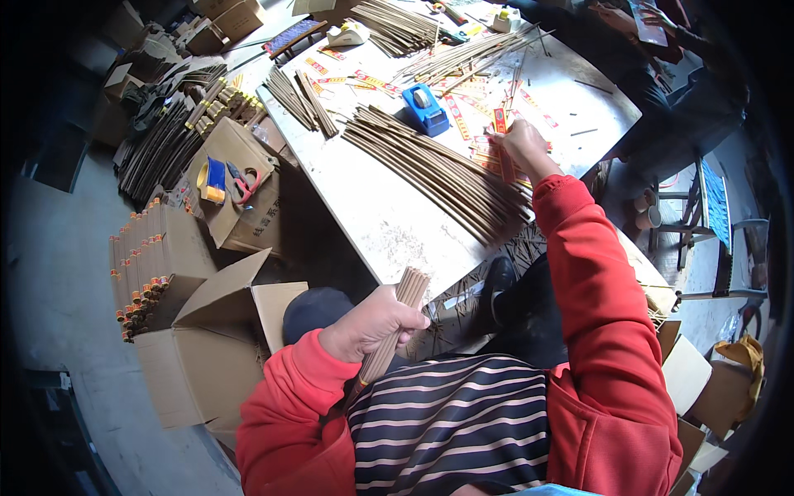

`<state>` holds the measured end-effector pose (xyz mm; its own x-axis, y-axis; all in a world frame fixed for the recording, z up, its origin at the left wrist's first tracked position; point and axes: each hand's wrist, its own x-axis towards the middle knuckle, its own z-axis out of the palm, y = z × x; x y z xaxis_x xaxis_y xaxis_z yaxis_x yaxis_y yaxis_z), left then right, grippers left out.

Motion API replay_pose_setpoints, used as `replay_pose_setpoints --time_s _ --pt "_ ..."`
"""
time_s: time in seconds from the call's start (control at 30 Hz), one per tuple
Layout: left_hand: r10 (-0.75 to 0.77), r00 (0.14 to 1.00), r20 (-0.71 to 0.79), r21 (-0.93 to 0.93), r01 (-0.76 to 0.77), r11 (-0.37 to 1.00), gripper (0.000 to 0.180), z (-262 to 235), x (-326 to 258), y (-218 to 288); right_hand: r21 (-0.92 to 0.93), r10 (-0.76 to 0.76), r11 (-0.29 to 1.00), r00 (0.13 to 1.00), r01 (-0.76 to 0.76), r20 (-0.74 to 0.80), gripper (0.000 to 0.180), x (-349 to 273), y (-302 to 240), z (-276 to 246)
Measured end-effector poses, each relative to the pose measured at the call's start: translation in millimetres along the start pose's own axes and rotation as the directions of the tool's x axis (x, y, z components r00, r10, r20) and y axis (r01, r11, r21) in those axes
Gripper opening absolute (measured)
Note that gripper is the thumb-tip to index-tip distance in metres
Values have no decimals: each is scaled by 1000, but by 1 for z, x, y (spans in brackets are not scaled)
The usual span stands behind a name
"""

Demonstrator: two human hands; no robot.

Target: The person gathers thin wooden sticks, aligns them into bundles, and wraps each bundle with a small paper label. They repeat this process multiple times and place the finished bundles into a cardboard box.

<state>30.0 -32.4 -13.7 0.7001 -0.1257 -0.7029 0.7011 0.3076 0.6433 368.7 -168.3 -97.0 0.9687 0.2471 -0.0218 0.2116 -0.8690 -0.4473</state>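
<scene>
Your left hand [372, 321] is wrapped around a bundle of thin, straight brown sticks [411, 287], tilted before your dark striped shirt [447, 413]; your right hand [527, 145] pinches a narrow red-and-yellow paper label [499, 121] at the white table [339, 165], right of the blue plastic tape dispenser [426, 114]

Floor [58, 285]: grey, smooth; table [364, 194]: pale top, brightly lit; stool [715, 202], right: blue seat, dark legs
</scene>
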Motion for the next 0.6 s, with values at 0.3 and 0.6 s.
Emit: replay_pose_setpoints --time_s 0.3,0.6 --pt "25 1000 16 -18 -24 1000 11 -6 8 -1 595 -349 748 937 295 -25 11 -6 -20 -11" --pt "164 984 -74 30 -162 986 10 -2 -26 -7 827 -512 539 717 -161 473 16 -211 -69 -98"
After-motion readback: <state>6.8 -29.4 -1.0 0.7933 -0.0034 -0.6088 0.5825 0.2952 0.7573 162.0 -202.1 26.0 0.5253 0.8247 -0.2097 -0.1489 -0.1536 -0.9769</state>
